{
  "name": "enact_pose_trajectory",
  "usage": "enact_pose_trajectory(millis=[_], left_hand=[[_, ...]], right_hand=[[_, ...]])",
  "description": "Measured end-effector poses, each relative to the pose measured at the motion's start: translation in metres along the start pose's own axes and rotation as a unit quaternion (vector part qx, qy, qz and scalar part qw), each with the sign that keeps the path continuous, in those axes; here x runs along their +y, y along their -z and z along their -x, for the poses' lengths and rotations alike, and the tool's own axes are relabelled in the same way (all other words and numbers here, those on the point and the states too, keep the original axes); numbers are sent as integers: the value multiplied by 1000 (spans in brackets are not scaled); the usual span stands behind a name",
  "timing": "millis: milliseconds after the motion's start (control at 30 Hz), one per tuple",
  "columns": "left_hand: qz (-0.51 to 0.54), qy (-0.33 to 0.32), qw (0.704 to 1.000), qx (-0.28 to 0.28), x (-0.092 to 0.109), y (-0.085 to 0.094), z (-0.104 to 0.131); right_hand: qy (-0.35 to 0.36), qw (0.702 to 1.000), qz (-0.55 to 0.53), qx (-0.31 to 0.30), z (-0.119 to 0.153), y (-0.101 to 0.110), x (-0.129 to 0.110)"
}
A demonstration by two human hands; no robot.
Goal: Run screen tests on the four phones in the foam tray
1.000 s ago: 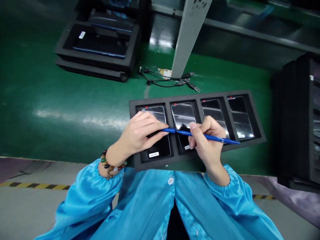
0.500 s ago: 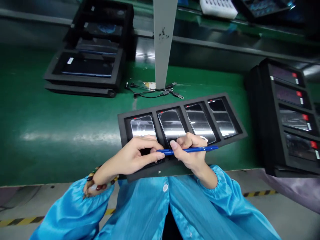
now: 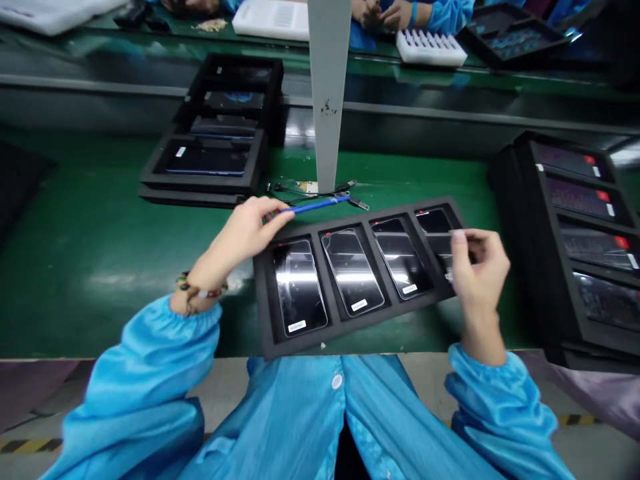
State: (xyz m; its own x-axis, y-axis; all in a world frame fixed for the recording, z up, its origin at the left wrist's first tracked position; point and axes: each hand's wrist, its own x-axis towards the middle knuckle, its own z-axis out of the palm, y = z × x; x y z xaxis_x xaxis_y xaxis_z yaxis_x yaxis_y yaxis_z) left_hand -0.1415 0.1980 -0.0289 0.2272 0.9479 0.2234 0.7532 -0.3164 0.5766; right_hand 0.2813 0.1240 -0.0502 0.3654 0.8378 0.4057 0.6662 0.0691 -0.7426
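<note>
A blue pen point(image 3: 320, 204) is pinched in my left hand point(image 3: 250, 227), just beyond the far left edge of a black foam tray point(image 3: 350, 328). The tray lies slightly tilted on the green bench, with a dark glossy phone in each compartment: the left one point(image 3: 301, 287), the second point(image 3: 353, 270), the third point(image 3: 401, 257) and the right one point(image 3: 434, 221). White labels show on the first three. My right hand point(image 3: 481, 273) is over the tray's right end, thumb and fingers closed together. What they grip is hidden; the hand partly covers the right phone.
Stacked black trays of phones stand at the back left point(image 3: 150, 180) and on the right point(image 3: 565, 267). Black cables point(image 3: 295, 195) lie by the foot of a grey post point(image 3: 327, 100). Across the bench are co-workers' hands point(image 3: 395, 15) and a white rack point(image 3: 430, 50).
My hands have parted. The left carries the pen away to the tray's far left edge, and the right has let go of it and moved to the right end. The view has shifted.
</note>
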Motion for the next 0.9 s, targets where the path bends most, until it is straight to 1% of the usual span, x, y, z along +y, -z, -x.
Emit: enact_pose_trajectory(millis=[33, 67, 100, 133, 167, 200, 233, 267, 300, 333, 400, 467, 533, 600, 700, 800, 900], left_hand=[[-25, 15, 1000, -4, -14, 0, -11], [-37, 16, 999, -15, -24, -2, -19], [-47, 8, 999, -17, -29, -4, -25], [-56, -2, 998, -9, -30, -7, -29], [-67, -13, 998, 9, -27, -9, -28], [-79, -21, 996, 32, -20, -11, -24], [-92, -25, 994, 47, -11, -12, -15], [-103, -25, 993, 51, 0, -13, -3], [-113, -24, 993, 37, 11, -12, 13], [-121, -29, 992, 2, 22, -12, 31], [-154, -30, 987, -44, 39, -11, 68], [-189, -3, 980, -55, 49, -12, 99], [-207, 30, 977, -45, 50, -13, 117], [-208, 48, 976, -36, 43, -13, 123], [-209, 40, 976, -36, 29, -9, 121], [-222, 36, 973, -44, 23, -5, 118], [-227, 42, 971, -56, 26, -6, 118]], right_hand=[[-2, 998, 62, -10, -13, 9, 20], [12, 992, 114, -51, -24, 15, 38], [42, 983, 155, -94, -31, 19, 53], [70, 972, 184, -125, -34, 21, 63], [91, 963, 207, -146, -34, 21, 69], [102, 957, 225, -153, -31, 20, 71], [103, 954, 240, -150, -24, 18, 69], [96, 952, 253, -144, -16, 15, 65], [87, 950, 266, -140, -6, 13, 58], [79, 948, 276, -136, 5, 11, 50], [67, 946, 290, -128, 27, 8, 32], [62, 948, 284, -128, 47, 8, 16], [60, 956, 251, -139, 61, 10, 3], [36, 971, 185, -144, 65, 13, -6], [-33, 986, 88, -137, 59, 16, -12], [-91, 983, 28, -157, 46, 20, -10], [-150, 972, -40, -176, 35, 31, -3]])
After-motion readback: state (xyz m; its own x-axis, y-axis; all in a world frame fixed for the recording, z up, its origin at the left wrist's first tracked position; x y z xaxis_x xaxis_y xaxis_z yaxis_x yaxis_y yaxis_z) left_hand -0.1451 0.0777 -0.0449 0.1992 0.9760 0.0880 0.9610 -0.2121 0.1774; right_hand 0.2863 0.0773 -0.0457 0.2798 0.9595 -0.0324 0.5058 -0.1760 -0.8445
